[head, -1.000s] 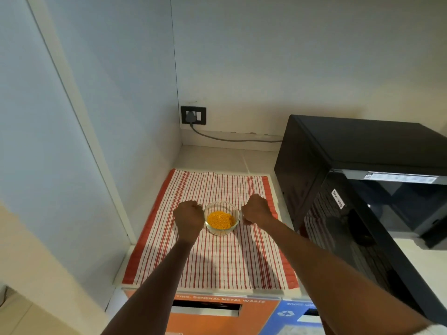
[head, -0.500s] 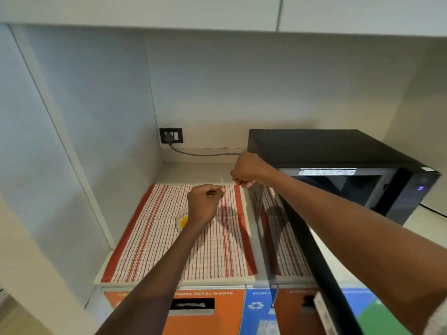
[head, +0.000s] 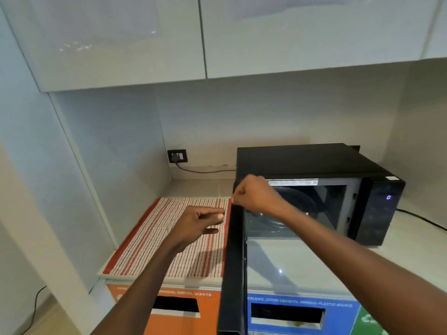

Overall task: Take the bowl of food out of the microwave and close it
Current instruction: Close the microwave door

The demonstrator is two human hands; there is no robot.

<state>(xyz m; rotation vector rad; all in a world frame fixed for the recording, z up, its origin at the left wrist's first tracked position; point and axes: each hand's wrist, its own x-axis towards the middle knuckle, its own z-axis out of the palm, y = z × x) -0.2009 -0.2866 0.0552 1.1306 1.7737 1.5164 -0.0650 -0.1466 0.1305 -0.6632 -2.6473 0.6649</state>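
Note:
The black microwave (head: 314, 163) stands on the counter at the right with its cavity exposed and a glass turntable (head: 297, 201) inside. Its door (head: 233, 262) swings out toward me and shows edge-on. My right hand (head: 254, 195) is closed on the door's top corner. Over the red-striped towel (head: 145, 240), just left of the door, my left hand (head: 200, 221) hovers with fingers loosely apart and nothing in it. The glass bowl of yellow food is almost hidden under that hand; only a faint bit of the bowl's rim (head: 172, 223) shows by the wrist.
A wall socket (head: 177, 156) with a grey cable sits behind the towel. Glossy upper cabinets (head: 217, 39) hang overhead. Below the counter edge are an orange waste bin (head: 210, 315) and a blue one (head: 290, 303). A side wall closes the left.
Both hands have left the bowl on the towel. My right hand went up to the microwave door's top corner, my left hand lifted above the bowl, and the view tilted up.

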